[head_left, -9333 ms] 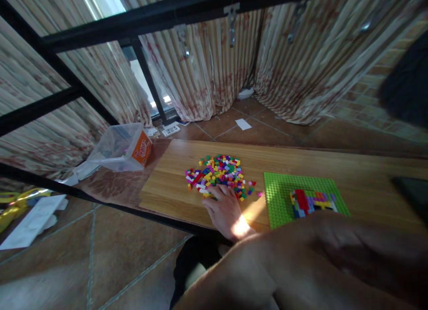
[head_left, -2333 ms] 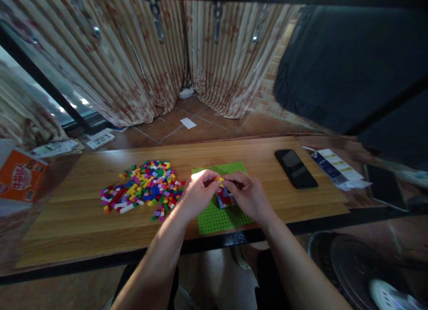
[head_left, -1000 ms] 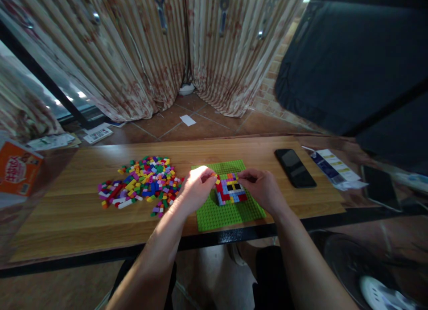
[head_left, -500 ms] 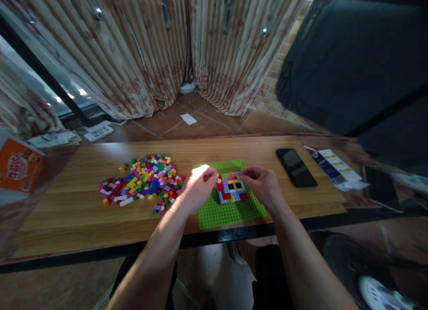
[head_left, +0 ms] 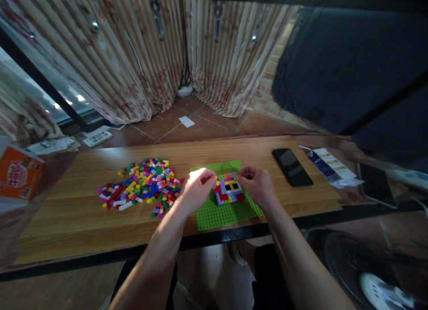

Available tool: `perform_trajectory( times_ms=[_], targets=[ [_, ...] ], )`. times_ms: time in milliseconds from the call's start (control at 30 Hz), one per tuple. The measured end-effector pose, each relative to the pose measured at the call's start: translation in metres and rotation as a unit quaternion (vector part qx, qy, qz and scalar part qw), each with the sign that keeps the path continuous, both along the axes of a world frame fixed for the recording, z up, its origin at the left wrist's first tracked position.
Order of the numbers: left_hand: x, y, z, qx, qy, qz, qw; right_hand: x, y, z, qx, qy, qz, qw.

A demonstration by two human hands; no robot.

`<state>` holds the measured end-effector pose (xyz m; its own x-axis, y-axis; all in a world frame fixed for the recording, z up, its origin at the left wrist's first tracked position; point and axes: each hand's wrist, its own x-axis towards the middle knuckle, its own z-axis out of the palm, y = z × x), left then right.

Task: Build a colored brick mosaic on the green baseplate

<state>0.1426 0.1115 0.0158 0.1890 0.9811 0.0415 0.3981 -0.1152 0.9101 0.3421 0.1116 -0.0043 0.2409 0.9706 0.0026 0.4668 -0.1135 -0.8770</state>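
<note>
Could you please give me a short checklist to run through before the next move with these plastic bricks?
1. Green studded plastic baseplate flat on the brown wooden table: ok.
2. Low multicoloured plastic brick build on the baseplate, between the hands: ok.
3. Left hand gripping a brick: cannot tell; yellow and orange show at its fingertips, beside the build's edge.
4. Right hand gripping a brick: cannot tell; its pinched fingers hide anything small.
5. Heap of loose multicoloured plastic bricks on the table, left of the baseplate: ok.
6. Black rectangular phone apart from the right hand: ok.
</note>
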Motion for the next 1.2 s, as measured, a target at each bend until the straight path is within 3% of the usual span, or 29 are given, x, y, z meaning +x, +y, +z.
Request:
perform_trajectory(
  times_ms=[233, 367, 633, 833, 1000, 1200],
  targets=[
    [0.001, -0.001, -0.007, -0.055, -0.083, 0.001, 0.995, -0.002, -0.009, 0.01, 0.053, 0.021, 0.016, 0.998],
    [0.003, -0.003, -0.007, -0.064, -0.11, -0.005, 0.992, -0.016, -0.015, 0.016, 0.085, 0.071, 0.096, 0.989],
    [0.002, -0.006, -0.004, -0.052, -0.126, -0.034, 0.99, -0.033, -0.02, 0.024, 0.084, -0.021, 0.171, 0.982],
    [0.004, -0.007, -0.009, -0.042, -0.114, -0.008, 0.993, -0.034, -0.022, 0.025, 0.113, -0.05, 0.175, 0.977],
    [0.007, -0.007, -0.006, -0.084, -0.15, 0.008, 0.985, -0.036, -0.025, 0.028, 0.164, -0.07, 0.177, 0.968],
    [0.005, -0.003, -0.001, -0.073, -0.162, 0.03, 0.984, -0.012, -0.019, 0.028, 0.163, -0.103, 0.081, 0.978]
  ],
)
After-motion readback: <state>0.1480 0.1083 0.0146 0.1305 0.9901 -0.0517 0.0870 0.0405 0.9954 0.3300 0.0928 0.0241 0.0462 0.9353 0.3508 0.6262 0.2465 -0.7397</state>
